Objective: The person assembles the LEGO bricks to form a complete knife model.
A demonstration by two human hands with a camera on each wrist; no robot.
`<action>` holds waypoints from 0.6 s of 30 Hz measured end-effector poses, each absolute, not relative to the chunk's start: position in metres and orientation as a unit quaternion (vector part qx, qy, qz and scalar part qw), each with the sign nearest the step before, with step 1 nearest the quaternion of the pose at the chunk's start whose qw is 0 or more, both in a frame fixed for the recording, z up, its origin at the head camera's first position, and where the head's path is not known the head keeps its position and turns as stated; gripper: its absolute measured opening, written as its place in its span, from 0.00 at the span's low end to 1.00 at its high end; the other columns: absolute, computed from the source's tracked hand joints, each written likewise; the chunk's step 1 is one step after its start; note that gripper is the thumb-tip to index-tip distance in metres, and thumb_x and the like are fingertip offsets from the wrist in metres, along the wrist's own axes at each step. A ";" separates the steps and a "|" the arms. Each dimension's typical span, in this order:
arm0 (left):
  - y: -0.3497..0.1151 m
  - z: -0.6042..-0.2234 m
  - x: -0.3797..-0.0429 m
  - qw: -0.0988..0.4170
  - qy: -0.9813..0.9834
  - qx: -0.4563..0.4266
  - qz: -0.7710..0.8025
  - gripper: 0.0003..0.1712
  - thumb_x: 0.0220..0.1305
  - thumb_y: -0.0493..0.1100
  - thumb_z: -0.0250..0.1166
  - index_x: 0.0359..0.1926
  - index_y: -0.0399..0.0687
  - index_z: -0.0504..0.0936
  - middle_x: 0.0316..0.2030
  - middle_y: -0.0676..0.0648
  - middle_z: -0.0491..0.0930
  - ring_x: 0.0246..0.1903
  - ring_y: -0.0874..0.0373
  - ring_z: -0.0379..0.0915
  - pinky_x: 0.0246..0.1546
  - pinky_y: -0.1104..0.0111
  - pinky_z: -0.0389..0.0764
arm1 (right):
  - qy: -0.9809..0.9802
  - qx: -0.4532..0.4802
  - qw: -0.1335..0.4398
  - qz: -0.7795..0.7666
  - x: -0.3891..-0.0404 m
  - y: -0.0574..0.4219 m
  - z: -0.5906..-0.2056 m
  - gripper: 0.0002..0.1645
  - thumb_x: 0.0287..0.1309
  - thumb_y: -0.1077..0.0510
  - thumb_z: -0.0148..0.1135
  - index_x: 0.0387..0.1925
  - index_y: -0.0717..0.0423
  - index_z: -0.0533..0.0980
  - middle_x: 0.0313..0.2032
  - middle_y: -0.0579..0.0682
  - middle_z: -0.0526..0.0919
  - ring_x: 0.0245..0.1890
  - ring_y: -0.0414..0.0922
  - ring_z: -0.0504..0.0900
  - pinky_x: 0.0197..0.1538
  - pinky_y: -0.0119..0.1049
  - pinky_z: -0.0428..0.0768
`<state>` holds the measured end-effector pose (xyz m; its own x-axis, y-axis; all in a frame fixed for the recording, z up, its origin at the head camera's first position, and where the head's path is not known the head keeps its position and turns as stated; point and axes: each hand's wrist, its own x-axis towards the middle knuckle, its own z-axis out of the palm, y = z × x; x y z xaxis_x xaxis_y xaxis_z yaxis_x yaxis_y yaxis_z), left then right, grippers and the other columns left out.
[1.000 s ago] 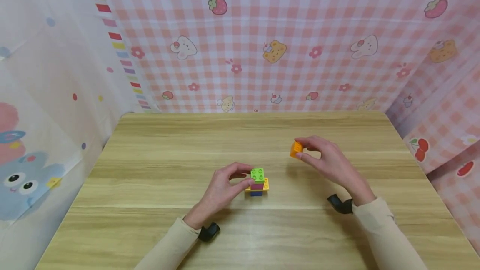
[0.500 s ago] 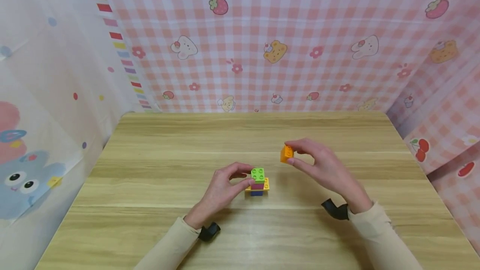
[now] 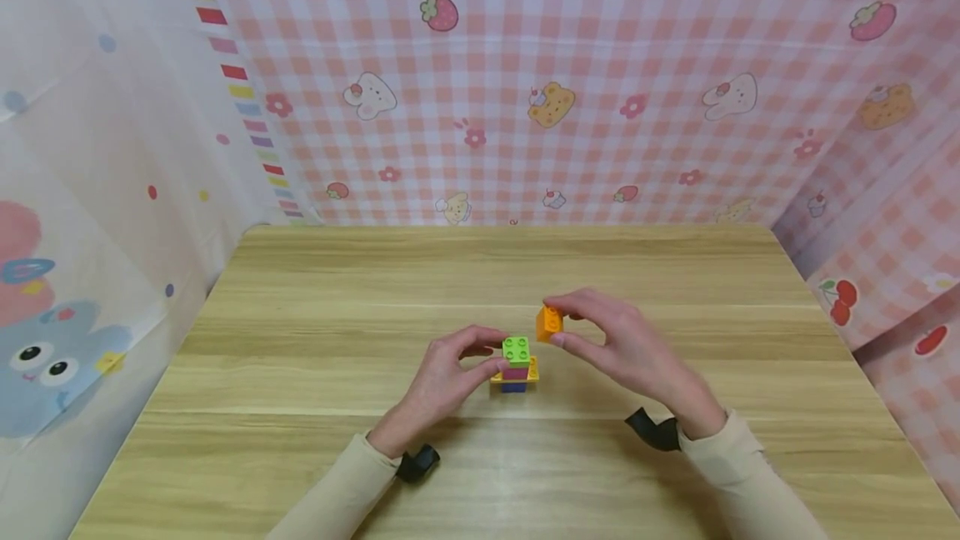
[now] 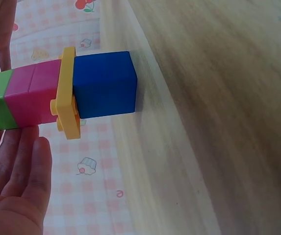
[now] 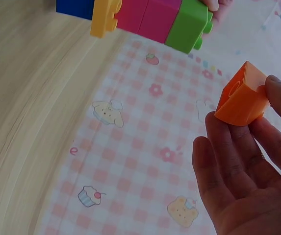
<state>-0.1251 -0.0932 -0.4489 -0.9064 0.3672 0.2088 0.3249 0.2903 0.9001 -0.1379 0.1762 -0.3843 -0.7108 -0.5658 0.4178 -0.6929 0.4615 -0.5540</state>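
A small tower of toy building bricks stands on the table: a blue brick (image 4: 106, 84) at the bottom, a yellow plate (image 4: 66, 93) over it, pink bricks (image 4: 35, 93) above that and a green brick (image 3: 516, 352) on top. My left hand (image 3: 442, 373) holds the tower near its top, thumb and fingers at the green brick. Between thumb and fingertips, my right hand (image 3: 618, 344) pinches an orange brick (image 5: 250, 93) with a curved side. That brick is in the air, just right of and slightly beyond the green one in the head view, apart from it.
The wooden table (image 3: 330, 290) extends around both hands. Behind it hangs a pink checked cloth (image 3: 480, 57), and a pale printed cloth (image 3: 82, 157) hangs at the left. A black strap part (image 3: 654, 430) sticks out from the right wrist.
My right hand has moved left and nearer to me, bringing the orange brick close to the tower. The left hand and the tower have stayed in place.
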 end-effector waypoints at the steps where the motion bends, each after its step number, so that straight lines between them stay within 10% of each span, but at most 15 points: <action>1: -0.094 -0.449 -0.125 0.019 0.803 0.218 0.555 0.18 0.66 0.43 0.73 0.55 0.45 0.84 0.52 0.49 0.86 0.51 0.48 0.84 0.56 0.56 0.84 | -0.851 0.370 0.087 0.362 -0.138 0.175 -0.384 0.26 0.62 0.60 0.73 0.62 0.55 0.79 0.54 0.44 0.85 0.51 0.43 0.83 0.54 0.45 0.85; 18: -0.097 -0.450 -0.127 0.004 0.810 0.245 0.533 0.20 0.67 0.43 0.73 0.58 0.43 0.84 0.52 0.46 0.87 0.52 0.45 0.84 0.56 0.54 0.84 | -0.859 0.361 0.043 0.360 -0.136 0.157 -0.386 0.25 0.66 0.55 0.71 0.63 0.53 0.79 0.57 0.45 0.83 0.53 0.45 0.82 0.55 0.49 0.84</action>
